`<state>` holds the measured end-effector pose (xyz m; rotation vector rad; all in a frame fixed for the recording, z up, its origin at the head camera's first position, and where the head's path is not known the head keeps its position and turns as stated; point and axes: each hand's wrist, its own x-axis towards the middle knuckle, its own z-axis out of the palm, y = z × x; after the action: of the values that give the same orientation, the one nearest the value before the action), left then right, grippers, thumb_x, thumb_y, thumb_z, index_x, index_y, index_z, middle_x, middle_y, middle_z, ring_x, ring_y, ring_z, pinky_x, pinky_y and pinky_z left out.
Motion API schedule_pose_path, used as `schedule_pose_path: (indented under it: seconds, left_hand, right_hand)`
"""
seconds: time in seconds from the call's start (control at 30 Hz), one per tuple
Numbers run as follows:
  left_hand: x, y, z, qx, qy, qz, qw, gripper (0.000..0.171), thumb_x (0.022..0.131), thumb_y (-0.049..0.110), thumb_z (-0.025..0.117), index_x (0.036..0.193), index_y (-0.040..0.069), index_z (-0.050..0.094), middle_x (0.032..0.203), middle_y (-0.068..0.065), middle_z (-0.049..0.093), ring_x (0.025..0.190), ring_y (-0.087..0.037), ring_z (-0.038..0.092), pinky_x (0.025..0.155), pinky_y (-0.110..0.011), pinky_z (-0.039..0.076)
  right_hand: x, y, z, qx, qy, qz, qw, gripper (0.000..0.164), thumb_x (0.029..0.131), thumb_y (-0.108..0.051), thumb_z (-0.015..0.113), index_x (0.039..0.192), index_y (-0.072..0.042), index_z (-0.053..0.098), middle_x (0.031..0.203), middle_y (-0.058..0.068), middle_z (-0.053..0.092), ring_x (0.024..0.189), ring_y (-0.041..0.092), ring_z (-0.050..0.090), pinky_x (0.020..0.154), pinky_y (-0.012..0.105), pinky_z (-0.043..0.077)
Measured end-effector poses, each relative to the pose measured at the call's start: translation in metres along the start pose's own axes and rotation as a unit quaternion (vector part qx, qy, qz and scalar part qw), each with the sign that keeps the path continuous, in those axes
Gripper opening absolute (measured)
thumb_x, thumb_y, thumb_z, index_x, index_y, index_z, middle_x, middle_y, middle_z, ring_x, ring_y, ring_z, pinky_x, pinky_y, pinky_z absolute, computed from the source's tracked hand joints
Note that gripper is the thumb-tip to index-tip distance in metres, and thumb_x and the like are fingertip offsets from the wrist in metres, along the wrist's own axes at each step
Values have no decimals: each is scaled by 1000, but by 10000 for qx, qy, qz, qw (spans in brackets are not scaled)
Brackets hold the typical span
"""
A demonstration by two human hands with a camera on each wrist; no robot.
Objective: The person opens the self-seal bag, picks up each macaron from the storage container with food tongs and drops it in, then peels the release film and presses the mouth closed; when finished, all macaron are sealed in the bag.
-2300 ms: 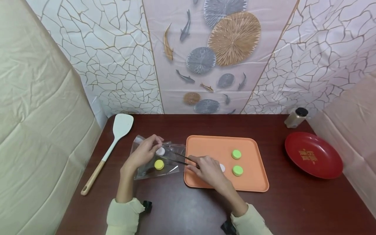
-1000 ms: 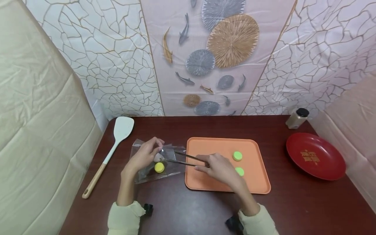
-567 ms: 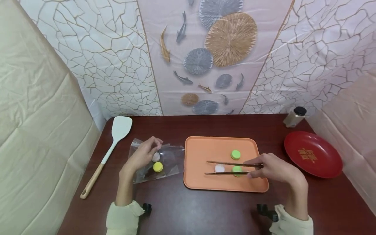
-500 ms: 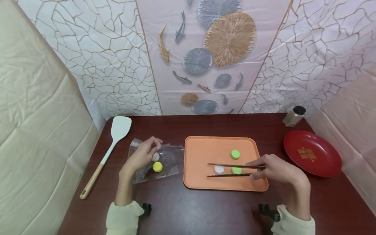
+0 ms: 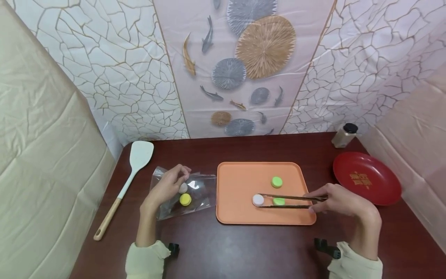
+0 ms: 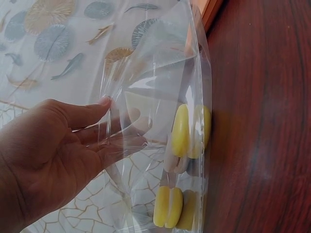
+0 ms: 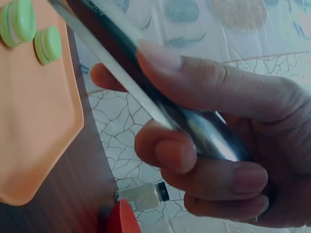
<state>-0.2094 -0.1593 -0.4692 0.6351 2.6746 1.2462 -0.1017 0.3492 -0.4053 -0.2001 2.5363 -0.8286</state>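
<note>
My left hand (image 5: 167,188) holds the mouth of a clear plastic bag (image 5: 205,190), thumb on one side of the film and fingers behind it. Inside the bag lie a yellow macaron (image 5: 185,199) and a white macaron (image 5: 182,188); the left wrist view shows a second yellow macaron (image 6: 168,207). My right hand (image 5: 343,201) grips metal tongs (image 5: 296,197) over an orange tray (image 5: 237,182). The tong tips stand on either side of a white macaron (image 5: 258,200) on the tray. One green macaron (image 5: 278,201) shows between the tong arms, another green macaron (image 5: 277,181) behind them.
A white spatula (image 5: 141,155) with a wooden handle lies at the left. To the right are a red plate (image 5: 378,174) and a jar (image 5: 344,136) with a black lid. Fabric walls enclose the dark table (image 5: 223,248) at the back and sides.
The right hand has withdrawn the tongs from the bag and moved right over the tray. Their tips have closed in around the white macaron there. The left hand stays at the bag.
</note>
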Motion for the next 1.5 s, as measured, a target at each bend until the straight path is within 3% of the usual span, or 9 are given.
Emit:
schedule_pose_path:
  seconds: [0.1,0.37,0.5,0.67,0.93,1.0,1.1,1.3,1.5]
  left_hand:
    - [-1,-1,0,3,3,-9,10000,5,112,2,57,110,-1,61,140,-27,69,132,-42,66,111,-59,52]
    - [-3,-2,-1,44,25,-64,10000,6,112,3,58,110,-1,62,140,-25,69,131,-40,66,110,-57,53]
    - [-4,-2,0,37,66,-73,9999,4,112,2,58,109,0,61,140,-25,70,131,-41,66,110,-58,52]
    - [-4,-2,3,44,35,-49,10000,5,112,2,58,107,2,60,140,-25,69,133,-41,65,109,-56,52]
    - [-2,-1,2,35,58,4,10000,6,111,0,59,106,3,61,139,-25,70,130,-40,67,109,-57,52]
    - [-2,0,2,52,63,10,10000,6,111,1,59,106,3,61,138,-25,70,130,-41,67,109,-57,52]
    - [-2,1,2,76,44,-12,10000,5,111,2,59,106,3,61,139,-24,70,132,-41,66,109,-57,52]
    - [-2,-1,2,109,45,-39,9999,6,111,1,59,105,4,60,139,-25,70,134,-42,65,109,-57,52]
    - [-2,0,3,162,112,64,9998,5,111,2,60,106,2,61,138,-25,71,134,-43,65,109,-57,52]
  right_hand:
    - [2,1,0,167,-83,-60,9998,42,94,-17,84,133,-1,77,87,1,80,72,19,62,66,31,54]
    - [5,3,3,135,-107,-514,9985,42,95,-18,83,133,0,77,67,-4,63,63,12,58,63,28,49]
    - [7,-2,4,57,-66,-673,9977,42,96,-20,83,132,-1,77,70,-6,64,65,11,57,62,27,49]
    - [20,-21,10,-131,93,-1134,9934,41,97,-27,84,132,-6,79,71,-10,61,67,5,52,61,24,47]
    - [52,-59,31,-507,390,-2071,9762,42,99,-30,83,134,-7,78,70,-15,59,63,-2,43,61,23,38]
    - [58,-63,37,-598,562,-2160,9729,42,100,-31,82,136,-8,78,65,-13,50,60,-1,35,59,23,35]
    - [67,-69,46,-689,691,-2194,9707,42,102,-31,80,137,-9,77,66,-13,56,59,-1,33,59,22,34]
    - [81,-76,62,-680,618,-2269,9696,41,105,-31,77,139,-8,76,62,-11,51,54,-1,27,56,22,30]
    - [82,-69,60,-515,679,-2224,9712,41,104,-28,78,139,-7,76,64,-7,57,55,0,25,57,22,30]
